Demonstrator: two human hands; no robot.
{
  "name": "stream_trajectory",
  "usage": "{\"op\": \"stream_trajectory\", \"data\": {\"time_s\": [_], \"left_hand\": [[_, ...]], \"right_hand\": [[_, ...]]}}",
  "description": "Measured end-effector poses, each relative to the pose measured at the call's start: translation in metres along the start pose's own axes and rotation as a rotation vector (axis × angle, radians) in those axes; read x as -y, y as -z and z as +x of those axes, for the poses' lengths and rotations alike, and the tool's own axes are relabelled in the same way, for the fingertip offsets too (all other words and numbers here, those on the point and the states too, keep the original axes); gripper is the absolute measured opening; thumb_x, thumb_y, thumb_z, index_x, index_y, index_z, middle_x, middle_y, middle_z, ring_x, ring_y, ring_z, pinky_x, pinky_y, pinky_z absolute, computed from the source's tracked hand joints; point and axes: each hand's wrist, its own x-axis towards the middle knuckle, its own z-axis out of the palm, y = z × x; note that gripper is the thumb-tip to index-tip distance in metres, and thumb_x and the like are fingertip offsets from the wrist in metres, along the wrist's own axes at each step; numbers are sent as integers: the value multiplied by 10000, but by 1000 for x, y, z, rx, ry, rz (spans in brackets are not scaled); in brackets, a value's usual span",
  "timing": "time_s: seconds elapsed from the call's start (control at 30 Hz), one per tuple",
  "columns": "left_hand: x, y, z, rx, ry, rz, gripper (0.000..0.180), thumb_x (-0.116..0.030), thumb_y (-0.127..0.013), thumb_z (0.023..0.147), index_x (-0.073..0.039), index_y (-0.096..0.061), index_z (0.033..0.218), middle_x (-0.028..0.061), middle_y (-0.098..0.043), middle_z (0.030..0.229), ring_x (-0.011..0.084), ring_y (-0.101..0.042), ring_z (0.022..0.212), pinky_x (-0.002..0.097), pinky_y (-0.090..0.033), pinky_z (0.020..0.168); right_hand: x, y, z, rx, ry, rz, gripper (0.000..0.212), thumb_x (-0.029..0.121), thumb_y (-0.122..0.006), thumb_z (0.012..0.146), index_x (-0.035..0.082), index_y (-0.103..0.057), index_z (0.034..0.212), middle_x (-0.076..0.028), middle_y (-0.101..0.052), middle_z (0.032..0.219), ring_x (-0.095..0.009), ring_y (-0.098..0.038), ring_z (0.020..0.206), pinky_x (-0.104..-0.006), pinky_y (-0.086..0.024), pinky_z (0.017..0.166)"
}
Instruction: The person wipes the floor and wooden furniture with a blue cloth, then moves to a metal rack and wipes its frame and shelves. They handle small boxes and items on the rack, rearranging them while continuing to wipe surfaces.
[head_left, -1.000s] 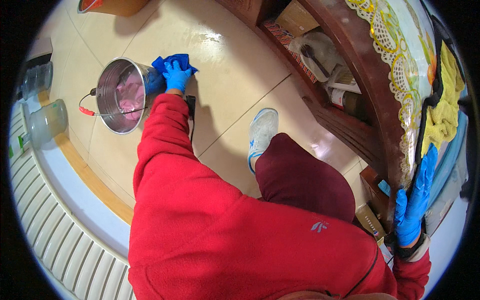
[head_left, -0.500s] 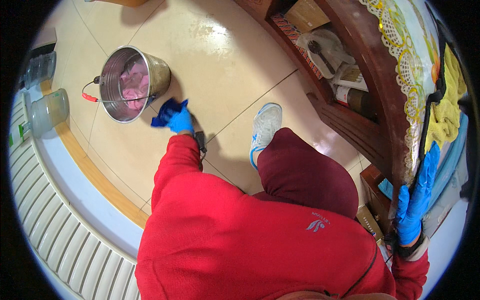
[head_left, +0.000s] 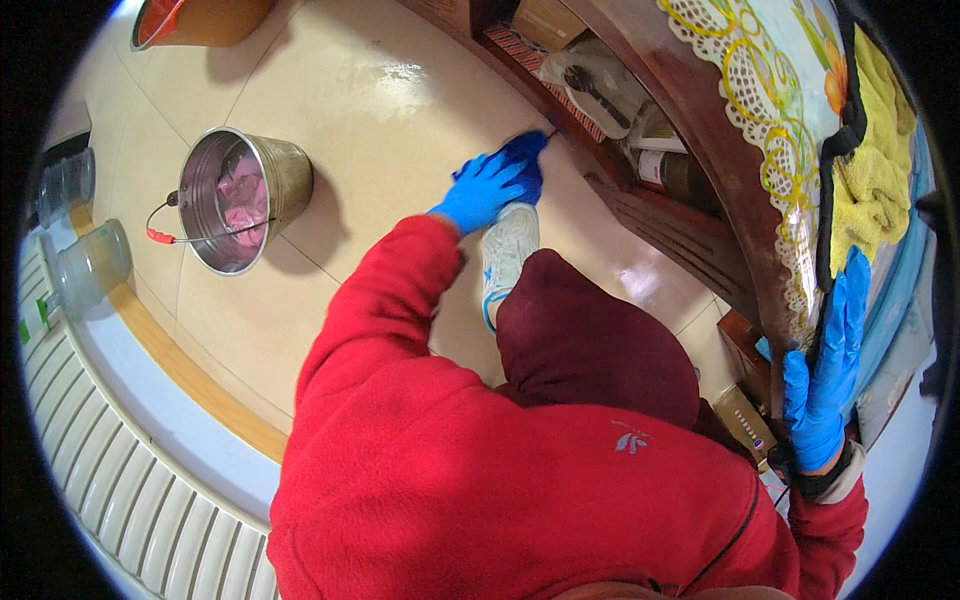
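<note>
My left hand [head_left: 478, 195], in a light blue glove, holds a dark blue cloth [head_left: 526, 160] against the tiled floor, just beyond my white shoe [head_left: 511, 240] and close to the base of the cabinet. Its fingers lie over the cloth's near side. Far to the right, my right hand [head_left: 828, 370], also gloved in blue, rests open against the edge of the table cover [head_left: 795, 200], fingers stretched forward. A yellow towel [head_left: 868, 165] hangs just beyond those fingertips.
A metal bucket [head_left: 290, 185] with a pink cloth [head_left: 243, 200] inside stands at left. An orange bucket [head_left: 215, 22] is at the far left. The dark wooden cabinet [head_left: 680, 235] has open shelves with items. A white radiator [head_left: 130, 490] and clear plastic containers [head_left: 93, 265] line the left.
My left hand has swept the blue cloth right and away from the bucket, to the floor beyond my shoe. The view has shifted slightly. My right hand keeps its place at the table edge.
</note>
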Motion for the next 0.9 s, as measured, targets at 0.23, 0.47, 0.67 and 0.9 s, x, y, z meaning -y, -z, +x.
{"op": "stream_trajectory", "data": {"time_s": [0.23,0.47,0.67,0.9], "left_hand": [[60,28,-114,-219,844,-22,408,-164,-626,880,-168,-610,1288,191,-468,1461,445,-450,1300,547,-379,1039],[165,18,-7,-211,1151,90,637,-365,-619,859,-182,-463,1450,187,-228,1595,489,-245,1408,676,-247,1089],[147,-14,91,3,390,330,558,-443,-523,920,-228,-492,1433,129,-251,1594,427,-147,1475,595,-171,1171],[-69,-55,96,267,263,144,590,-387,-517,917,-137,-466,1449,203,-233,1590,457,-117,1479,611,-180,1164]], "right_hand": [[1,1,1,2,-10,21,666,381,-459,1004,-18,-307,1515,-278,-260,1569,-434,-239,1467,-507,-183,1189],[1,1,1,7,1,-4,659,367,-466,1005,-20,-309,1514,-292,-265,1560,-448,-249,1459,-525,-189,1181],[0,2,1,10,8,9,654,358,-474,1002,-10,-309,1517,-306,-261,1555,-464,-251,1453,-544,-189,1177],[5,4,3,24,-11,-5,663,365,-487,992,-2,-315,1517,-284,-262,1565,-441,-250,1461,-516,-194,1184]]}}
